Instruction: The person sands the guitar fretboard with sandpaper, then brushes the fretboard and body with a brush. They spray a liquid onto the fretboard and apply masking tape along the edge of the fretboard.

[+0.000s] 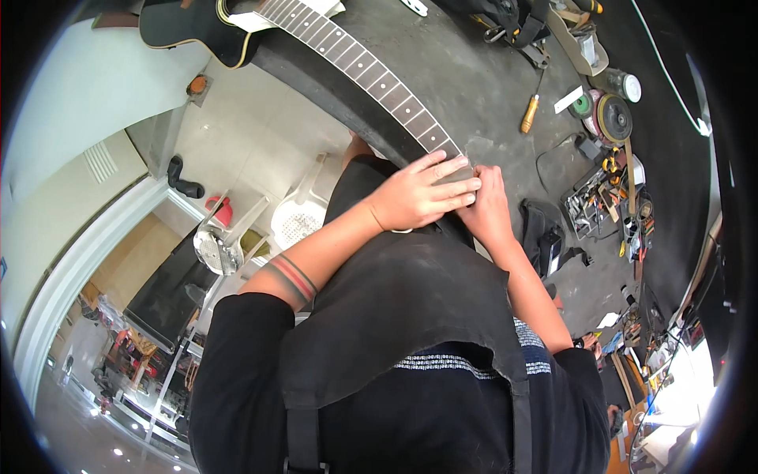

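A black acoustic guitar point(178, 30) lies along the bench, its body at the far left and its long fretboard point(347, 57) running down toward me. My left hand point(414, 193) rests across the head end of the neck with its fingers stretched out and slightly apart. Close beside it, my right hand point(485, 209) has its fingers bent around the tip of that end. Most of the headstock is hidden under both hands, and so is whatever small thing might be between the right fingers. White paper point(251, 21) sits by the guitar's body end.
On the dark workbench point(489, 87) lie a wooden-handled screwdriver point(530, 114), rolls of tape point(613, 117) and a rack of hand tools point(588, 201). A black bag point(541, 237) is right of my forearm. White plastic chairs point(298, 221) stand on the floor at left. Another person's hand point(588, 341) shows far right.
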Action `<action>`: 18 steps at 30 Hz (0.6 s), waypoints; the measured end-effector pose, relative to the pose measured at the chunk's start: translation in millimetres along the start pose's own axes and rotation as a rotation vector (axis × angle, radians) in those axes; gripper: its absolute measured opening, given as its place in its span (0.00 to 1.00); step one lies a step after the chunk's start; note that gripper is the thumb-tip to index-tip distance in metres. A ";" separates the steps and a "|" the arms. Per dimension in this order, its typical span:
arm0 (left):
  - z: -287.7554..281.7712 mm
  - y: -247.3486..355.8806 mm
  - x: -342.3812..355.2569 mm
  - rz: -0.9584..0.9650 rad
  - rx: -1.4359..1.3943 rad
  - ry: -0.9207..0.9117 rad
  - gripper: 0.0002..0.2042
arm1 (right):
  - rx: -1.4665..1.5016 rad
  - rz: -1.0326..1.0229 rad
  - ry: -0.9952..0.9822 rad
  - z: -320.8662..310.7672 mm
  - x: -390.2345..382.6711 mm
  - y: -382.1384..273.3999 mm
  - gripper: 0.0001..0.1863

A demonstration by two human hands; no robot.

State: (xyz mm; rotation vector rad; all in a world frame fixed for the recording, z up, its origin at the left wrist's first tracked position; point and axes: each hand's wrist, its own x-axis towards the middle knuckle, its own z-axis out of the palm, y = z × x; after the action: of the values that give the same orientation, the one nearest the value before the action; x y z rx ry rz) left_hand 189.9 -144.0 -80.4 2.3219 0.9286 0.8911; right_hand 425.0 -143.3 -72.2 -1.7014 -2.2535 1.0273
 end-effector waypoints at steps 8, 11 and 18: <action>-21.7 -17.0 9.7 -0.288 0.098 0.162 0.15 | -0.007 -0.013 0.001 2.8 1.6 6.1 0.37; -7.1 -13.8 -2.5 0.012 0.062 -0.004 0.17 | 0.001 0.012 0.002 0.2 0.8 1.7 0.36; -58.4 -65.1 9.4 -0.366 0.365 0.330 0.13 | -0.029 0.001 -0.005 -2.8 4.0 -0.2 0.35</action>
State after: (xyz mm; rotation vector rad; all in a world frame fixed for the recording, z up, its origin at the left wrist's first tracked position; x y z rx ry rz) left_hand 126.0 -83.6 -78.6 2.2080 1.7168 1.0290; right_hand 424.8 -138.6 -71.1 -1.7137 -2.2815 1.0047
